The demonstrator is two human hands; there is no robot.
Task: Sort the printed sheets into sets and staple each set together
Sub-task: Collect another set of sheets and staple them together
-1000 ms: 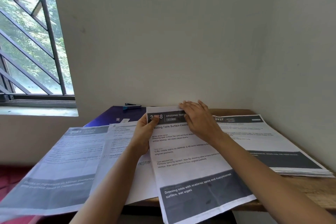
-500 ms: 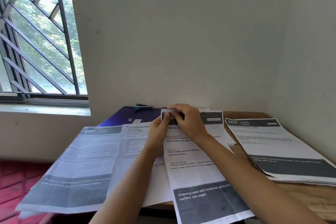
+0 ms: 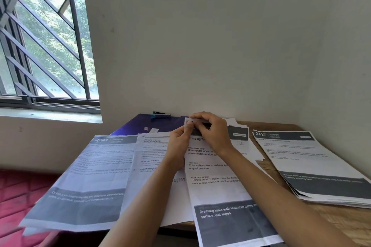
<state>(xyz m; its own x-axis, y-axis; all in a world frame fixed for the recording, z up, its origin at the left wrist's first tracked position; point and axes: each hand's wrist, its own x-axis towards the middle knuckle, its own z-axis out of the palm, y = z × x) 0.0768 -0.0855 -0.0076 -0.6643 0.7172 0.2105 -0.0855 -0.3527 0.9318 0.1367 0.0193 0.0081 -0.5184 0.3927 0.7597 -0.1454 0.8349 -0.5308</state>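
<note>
in the head view, the dressing table sheet (image 3: 218,188) was seen in the middle of the wooden table (image 3: 331,220), its near end hung over the edge. its top left corner was pinched by the left hand (image 3: 177,142), thumb on top, and gripped by the curled fingers of the right hand (image 3: 213,134). a blue stapler (image 3: 160,115) was seen on a purple folder (image 3: 140,124) by the wall, and a kitchen stack (image 3: 313,166) to the right.

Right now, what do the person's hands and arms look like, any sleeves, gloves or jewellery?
The left hand and right hand are bare: no gloves, no rings or watch visible. Both forearms are uncovered down to the picture's edge, so no sleeve shows.
</note>
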